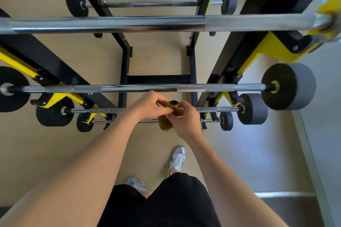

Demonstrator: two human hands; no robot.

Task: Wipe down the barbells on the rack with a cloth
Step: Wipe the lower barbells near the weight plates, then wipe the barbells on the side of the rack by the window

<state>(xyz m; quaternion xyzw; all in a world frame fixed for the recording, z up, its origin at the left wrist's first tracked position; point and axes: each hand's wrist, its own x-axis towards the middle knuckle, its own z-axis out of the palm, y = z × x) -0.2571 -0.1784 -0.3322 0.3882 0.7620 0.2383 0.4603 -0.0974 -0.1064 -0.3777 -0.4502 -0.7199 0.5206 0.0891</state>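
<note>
Person stands at the black-and-yellow rack (pixel 258 49), both bare arms stretched out over its lower rungs.

Left hand (pixel 147 106): fingers curled, pinching one end of the cloth (pixel 168 106).
Right hand (pixel 184 119): fingers curled likewise, thumb and forefinger clamped on the other end.

Cloth: olive-yellow, bunched between the two sets of fingertips. A loose fold hangs just below them.

Thin barbell (pixel 103 110) runs out to left and right from behind the knuckles. Whether the cloth touches it: cannot tell.
Longer barbell (pixel 203 88) lies just beyond the fingertips, with a grey plate (pixel 295 86) on its right end.
Thick barbell (pixel 129 24) is well beyond that one.
Smallest barbell (pixel 210 120) passes on the wrist side of the fingers.

Under the forearms: black shorts (pixel 166 204), silver trainers (pixel 178 158), tan floor (pixel 55 143).
</note>
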